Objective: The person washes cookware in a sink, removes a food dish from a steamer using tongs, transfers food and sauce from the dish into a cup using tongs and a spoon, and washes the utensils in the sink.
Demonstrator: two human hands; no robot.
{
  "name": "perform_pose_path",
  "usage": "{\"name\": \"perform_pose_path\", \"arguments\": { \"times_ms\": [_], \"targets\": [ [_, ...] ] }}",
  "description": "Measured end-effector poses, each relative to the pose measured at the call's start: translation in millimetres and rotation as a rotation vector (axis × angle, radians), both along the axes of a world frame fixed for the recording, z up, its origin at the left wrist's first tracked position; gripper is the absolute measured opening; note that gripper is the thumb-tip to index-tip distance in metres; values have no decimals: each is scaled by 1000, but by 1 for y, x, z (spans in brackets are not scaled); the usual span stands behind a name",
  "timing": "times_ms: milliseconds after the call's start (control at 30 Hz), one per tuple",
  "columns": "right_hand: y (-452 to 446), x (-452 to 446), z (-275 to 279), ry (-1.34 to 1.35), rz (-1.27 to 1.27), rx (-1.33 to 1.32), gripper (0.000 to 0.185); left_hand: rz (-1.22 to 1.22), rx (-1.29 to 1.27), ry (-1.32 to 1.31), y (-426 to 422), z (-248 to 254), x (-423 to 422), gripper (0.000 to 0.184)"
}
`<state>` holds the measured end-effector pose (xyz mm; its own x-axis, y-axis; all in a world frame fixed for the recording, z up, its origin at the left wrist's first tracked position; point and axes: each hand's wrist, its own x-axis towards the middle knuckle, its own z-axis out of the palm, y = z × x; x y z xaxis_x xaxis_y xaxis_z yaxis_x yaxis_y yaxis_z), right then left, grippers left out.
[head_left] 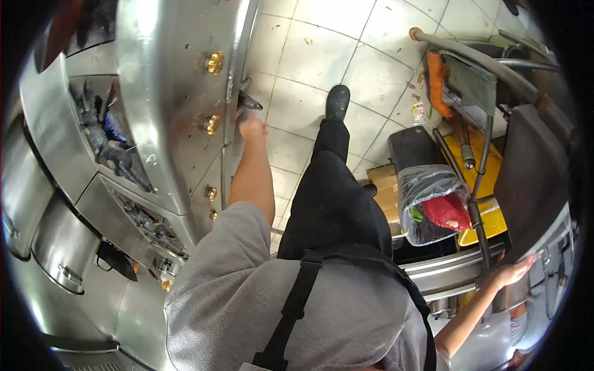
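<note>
My left hand point(252, 128) is beside the front of a steel stove point(189, 133), its fingers curled and slightly blurred. Just beyond the knuckles, a dark metal handle-like piece point(250, 101) sticks out from the stove front. Whether the hand grips it is hidden from me. Out to the right, my right hand point(515, 271) has its fingers stretched out, palm partly showing, close to the lower edge of a dark grey panel point(533, 176). I see nothing held in it.
Brass knobs point(214, 62) line the stove front, and charred grates point(111, 133) sit on top. A steel pot point(65, 244) stands at left. On the right are a plastic-lined bin point(427, 185) with a red bag, an orange pipe point(437, 83), metal rails point(495, 59) and tiled floor point(309, 68).
</note>
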<state>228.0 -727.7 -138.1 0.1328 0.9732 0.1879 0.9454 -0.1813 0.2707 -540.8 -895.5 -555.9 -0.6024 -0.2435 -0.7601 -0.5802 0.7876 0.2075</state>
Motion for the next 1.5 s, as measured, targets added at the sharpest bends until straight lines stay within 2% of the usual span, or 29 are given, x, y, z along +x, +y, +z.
{"name": "perform_pose_path", "arguments": {
  "times_ms": [67,100,133,167,200,267,300,367,433,467,500,533,567,633,700,767,833,867,933,1033,1067,1100,1167,1200,1267,1300,1367,1500],
  "targets": [
    [4,-8,-2,377,-180,93,47,-622,-164,-226,-14,18,10,34],
    [9,-14,-5,571,-237,179,46,-633,-15,-93,-21,33,38,32],
    [14,-38,-9,711,-307,265,48,-749,110,-223,-37,21,45,33],
    [15,-45,-10,685,-342,266,48,-985,61,-227,-20,47,62,35],
    [13,-41,-12,650,-341,256,49,-1090,67,-316,-2,78,79,35],
    [14,-39,-15,562,-333,224,52,-1396,209,-305,34,133,101,34],
    [14,-34,-18,538,-294,226,51,-1432,325,-344,54,159,107,35],
    [19,-53,-10,443,-260,241,49,-1462,317,-285,91,195,118,36],
    [23,-66,-4,402,-230,255,48,-1444,412,-243,118,214,111,34],
    [23,-61,-8,508,-277,253,46,-1436,497,-237,129,223,110,32],
    [22,-63,-8,463,-199,313,45,-1433,563,-181,137,236,107,29],
    [27,-87,8,480,-269,323,42,-1446,645,-140,150,247,101,27],
    [25,-84,7,415,-212,361,42,-1463,671,-123,163,251,98,23],
    [24,-86,7,415,-264,391,42,-1418,731,-130,197,264,91,23],
    [24,-85,11,397,-219,419,41,-1436,754,-192,248,323,111,26],
    [25,-96,24,367,-271,409,39,-1503,902,-61,297,380,154,29],
    [26,-98,31,373,-272,408,39,-1683,954,73,342,436,214,33],
    [26,-96,29,376,-276,406,41,-1720,1071,82,359,458,249,34],
    [24,-93,28,403,-294,378,48,-1968,1171,266,380,515,328,31],
    [22,-93,23,380,-347,363,51,-2383,1400,600,404,535,433,28],
    [22,-94,25,429,-379,332,54,-2486,1474,690,416,524,464,26],
    [22,-94,27,432,-405,333,54,-2627,1408,798,426,514,492,27],
    [22,-93,30,471,-398,335,55,-2993,843,812,439,506,542,31],
    [21,-92,27,456,-390,351,55,-3012,854,801,442,503,562,31],
    [20,-90,28,462,-399,356,55,-3176,491,747,447,497,592,31],
    [21,-91,28,471,-391,360,54,-3192,496,748,449,496,601,31],
    [21,-91,31,472,-405,372,54,-3317,228,722,452,493,616,30],
    [21,-90,34,507,-400,381,53,-3306,368,726,459,507,636,31]
  ]
}}
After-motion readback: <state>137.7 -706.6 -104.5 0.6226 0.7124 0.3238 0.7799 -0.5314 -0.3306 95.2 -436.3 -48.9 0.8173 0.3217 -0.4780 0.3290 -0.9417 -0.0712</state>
